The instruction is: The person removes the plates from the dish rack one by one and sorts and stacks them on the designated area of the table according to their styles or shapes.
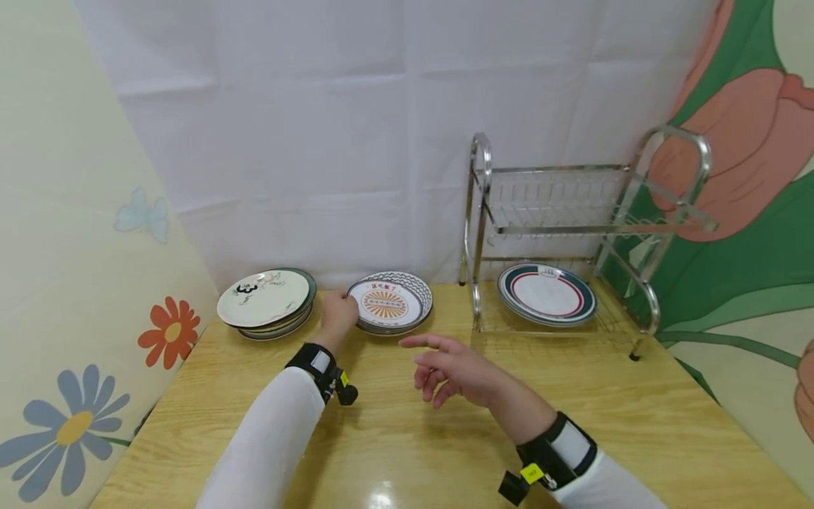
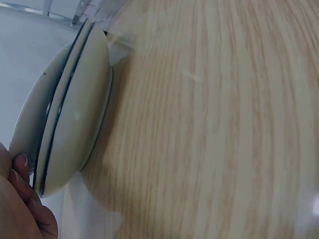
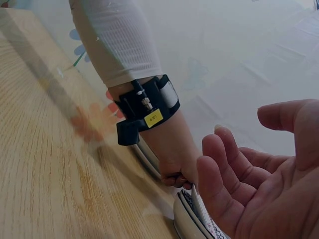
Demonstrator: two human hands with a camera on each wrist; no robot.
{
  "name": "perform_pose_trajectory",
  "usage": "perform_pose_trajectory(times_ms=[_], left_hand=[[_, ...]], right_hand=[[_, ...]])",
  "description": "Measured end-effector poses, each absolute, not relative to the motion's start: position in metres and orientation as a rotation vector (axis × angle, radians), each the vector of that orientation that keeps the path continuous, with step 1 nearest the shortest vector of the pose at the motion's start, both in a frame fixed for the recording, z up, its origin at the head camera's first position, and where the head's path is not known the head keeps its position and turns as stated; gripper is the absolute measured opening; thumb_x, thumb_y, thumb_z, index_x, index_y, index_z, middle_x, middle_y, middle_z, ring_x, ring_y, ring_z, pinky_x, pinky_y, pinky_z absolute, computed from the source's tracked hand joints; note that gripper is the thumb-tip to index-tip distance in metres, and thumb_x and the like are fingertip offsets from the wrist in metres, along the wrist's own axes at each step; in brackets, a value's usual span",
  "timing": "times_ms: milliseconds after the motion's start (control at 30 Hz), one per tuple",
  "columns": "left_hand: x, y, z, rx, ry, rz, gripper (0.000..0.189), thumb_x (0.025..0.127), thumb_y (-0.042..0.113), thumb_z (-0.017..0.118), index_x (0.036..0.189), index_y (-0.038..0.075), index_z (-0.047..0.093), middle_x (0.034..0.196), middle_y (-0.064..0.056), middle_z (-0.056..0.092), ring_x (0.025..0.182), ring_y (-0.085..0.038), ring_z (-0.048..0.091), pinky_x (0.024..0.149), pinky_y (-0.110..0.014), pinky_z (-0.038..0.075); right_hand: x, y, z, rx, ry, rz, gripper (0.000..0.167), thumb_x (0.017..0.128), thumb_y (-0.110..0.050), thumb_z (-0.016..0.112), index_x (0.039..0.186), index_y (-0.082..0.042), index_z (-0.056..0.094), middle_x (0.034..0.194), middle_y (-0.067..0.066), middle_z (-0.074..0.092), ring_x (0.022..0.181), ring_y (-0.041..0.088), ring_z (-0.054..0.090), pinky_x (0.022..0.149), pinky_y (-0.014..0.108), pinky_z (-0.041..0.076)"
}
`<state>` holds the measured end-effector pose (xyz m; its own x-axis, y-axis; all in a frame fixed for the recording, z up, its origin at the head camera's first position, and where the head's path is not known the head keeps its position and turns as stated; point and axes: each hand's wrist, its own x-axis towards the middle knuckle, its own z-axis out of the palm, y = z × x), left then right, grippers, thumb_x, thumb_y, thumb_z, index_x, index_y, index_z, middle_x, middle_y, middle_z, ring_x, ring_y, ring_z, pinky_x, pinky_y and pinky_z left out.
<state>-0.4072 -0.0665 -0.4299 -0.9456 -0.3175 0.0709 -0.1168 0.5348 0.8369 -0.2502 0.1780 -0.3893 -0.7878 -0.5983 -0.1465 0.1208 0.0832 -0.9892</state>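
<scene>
My left hand (image 1: 337, 316) pinches the left rim of a white plate (image 1: 386, 305) with an orange sunburst print. This plate tops a small stack, over a dish with a wavy black-patterned rim (image 1: 413, 284). In the left wrist view, fingers (image 2: 35, 206) curl at the stack's edge, and the top plate (image 2: 37, 107) stands at an angle to the deeper dishes (image 2: 82, 99) below. My right hand (image 1: 459, 371) hovers over the table in front of the stack, fingers apart and loosely bent, holding nothing.
Left of my left hand stands another stack of plates, topped by a cream plate (image 1: 263, 298) with black drawings. On the right a two-tier metal dish rack (image 1: 566, 230) holds plates with a green and red rim (image 1: 547, 295) on its lower level. A white sheet (image 1: 305, 141) hangs behind.
</scene>
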Motion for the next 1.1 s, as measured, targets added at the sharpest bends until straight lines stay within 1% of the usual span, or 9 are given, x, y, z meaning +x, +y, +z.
perform_pose_trajectory(times_ms=[100,233,300,433,533,700,800,1000,1100], left_hand=[[-0.412,-0.070,-0.435,0.364,-2.611,-1.324,0.035,0.101,0.017,0.044,0.112,0.000,0.072,0.114,-0.014,0.071,0.098,-0.026,0.061,0.081,-0.037,0.051],[-0.415,-0.074,-0.439,0.309,-2.661,-1.213,0.039,0.101,0.018,0.046,0.126,0.000,0.069,0.127,-0.017,0.070,0.110,-0.028,0.064,0.095,-0.044,0.054],[-0.415,-0.075,-0.440,0.277,-2.673,-1.156,0.039,0.101,0.018,0.046,0.127,-0.001,0.068,0.129,-0.018,0.069,0.112,-0.029,0.064,0.097,-0.045,0.054],[-0.415,-0.077,-0.440,0.245,-2.700,-1.089,0.038,0.100,0.019,0.046,0.123,-0.001,0.070,0.125,-0.018,0.071,0.106,-0.029,0.064,0.093,-0.045,0.054],[-0.416,-0.079,-0.441,0.245,-2.697,-1.140,0.038,0.099,0.018,0.046,0.119,-0.001,0.072,0.119,-0.018,0.072,0.099,-0.029,0.063,0.086,-0.042,0.053],[-0.416,-0.082,-0.443,0.304,-2.674,-1.289,0.034,0.095,0.017,0.050,0.108,-0.003,0.074,0.098,-0.014,0.069,0.085,-0.025,0.059,0.069,-0.031,0.046],[-0.415,-0.083,-0.442,0.327,-2.693,-1.317,0.032,0.095,0.019,0.053,0.104,-0.003,0.075,0.093,-0.012,0.066,0.082,-0.024,0.057,0.065,-0.029,0.043],[-0.410,-0.083,-0.439,0.373,-2.696,-1.382,0.039,0.098,0.024,0.056,0.119,-0.004,0.072,0.111,-0.018,0.070,0.095,-0.026,0.060,0.080,-0.034,0.049],[-0.410,-0.083,-0.441,0.397,-2.695,-1.424,0.042,0.100,0.027,0.056,0.125,-0.004,0.069,0.118,-0.020,0.070,0.099,-0.027,0.061,0.083,-0.036,0.050]], right_hand=[[-0.250,0.178,-0.389,-0.486,1.837,-1.757,0.051,0.104,-0.026,0.055,0.151,-0.010,0.046,0.083,0.001,0.067,0.066,0.014,0.066,0.060,0.030,0.058],[-0.251,0.178,-0.389,-0.497,1.839,-1.745,0.050,0.104,-0.026,0.054,0.150,-0.007,0.046,0.083,0.001,0.067,0.066,0.013,0.065,0.060,0.030,0.058],[-0.251,0.178,-0.388,-0.492,1.845,-1.737,0.049,0.104,-0.025,0.054,0.149,-0.007,0.047,0.083,0.001,0.067,0.066,0.013,0.065,0.060,0.030,0.058],[-0.251,0.178,-0.387,-0.485,1.860,-1.734,0.047,0.105,-0.025,0.054,0.147,-0.006,0.048,0.083,0.002,0.067,0.066,0.013,0.065,0.061,0.029,0.057],[-0.250,0.178,-0.386,-0.484,1.868,-1.737,0.047,0.105,-0.025,0.053,0.147,-0.005,0.049,0.083,0.002,0.067,0.066,0.014,0.065,0.060,0.029,0.057],[-0.250,0.178,-0.386,-0.489,1.874,-1.738,0.047,0.105,-0.025,0.052,0.147,-0.004,0.049,0.083,0.002,0.066,0.065,0.014,0.064,0.060,0.029,0.057],[-0.250,0.178,-0.386,-0.486,1.877,-1.737,0.046,0.105,-0.024,0.052,0.146,-0.004,0.049,0.082,0.001,0.066,0.065,0.014,0.064,0.060,0.029,0.057],[-0.250,0.178,-0.387,-0.492,1.871,-1.737,0.047,0.105,-0.024,0.053,0.146,-0.004,0.049,0.083,0.001,0.066,0.065,0.013,0.065,0.060,0.028,0.057],[-0.250,0.178,-0.388,-0.493,1.871,-1.741,0.046,0.105,-0.024,0.053,0.146,-0.003,0.049,0.082,0.001,0.066,0.065,0.013,0.065,0.060,0.028,0.056]])
